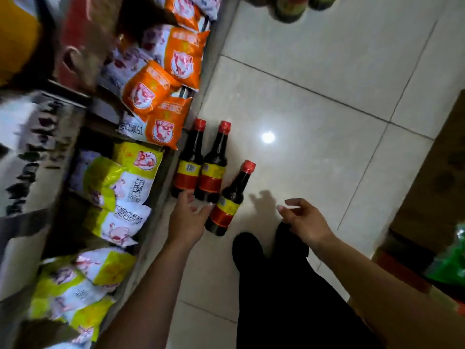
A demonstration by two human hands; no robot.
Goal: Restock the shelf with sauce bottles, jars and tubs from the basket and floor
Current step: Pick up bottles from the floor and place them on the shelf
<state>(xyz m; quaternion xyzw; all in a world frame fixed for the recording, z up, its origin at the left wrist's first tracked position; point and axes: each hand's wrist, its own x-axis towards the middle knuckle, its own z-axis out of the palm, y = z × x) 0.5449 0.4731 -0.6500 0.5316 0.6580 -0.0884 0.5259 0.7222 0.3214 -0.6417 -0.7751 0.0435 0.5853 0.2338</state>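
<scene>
- left hand [187, 220] down low, fingers spread and holding nothing, fingertips right at the base of the nearest sauce bottle [229, 199]
- right hand [303, 217] loose and empty, off to that bottle's right
- two more bottles [200, 159] stand further out on the floor tiles [314, 102], by the shelf [161, 187]

Three dark sauce bottles [210, 170]; two open hands [187, 220].

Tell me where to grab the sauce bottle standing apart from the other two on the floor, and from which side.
Grip the lone bottle around its wide labelled body, probably coming from its open right side with the right hand. The left hand and the pair of bottles crowd its left. It stands upright on the tile floor, so the thin red-capped neck would likely give a shakier hold than the body.
</scene>
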